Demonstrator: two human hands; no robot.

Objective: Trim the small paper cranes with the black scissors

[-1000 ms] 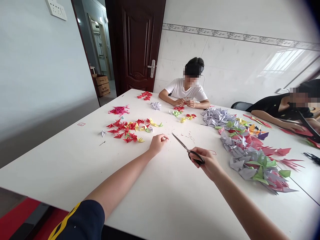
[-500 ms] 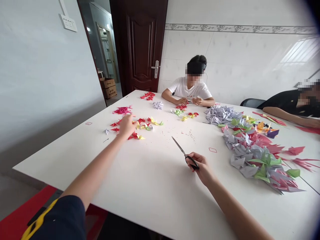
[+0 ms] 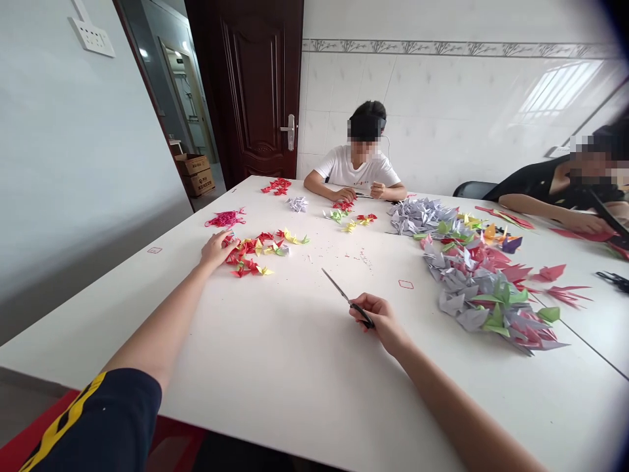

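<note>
The left hand (image 3: 219,249) is resting open, fingers spread, at the left edge of the small red and yellow paper cranes (image 3: 248,248), having moved off the pile since the earlier view. The right hand (image 3: 381,322) is still gripping the black-handled scissors (image 3: 337,286), blades apparently shut.

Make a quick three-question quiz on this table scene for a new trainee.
1. True or false: the right hand holds black-handled scissors with the blades pointing away from the person.
2. What does the left hand touch? A) red and yellow paper cranes B) lilac paper cranes C) door handle
3. Fill in the blank: the co-worker across the white table wears a ____ T-shirt.

Key: 1 true; 2 A; 3 white.
</note>
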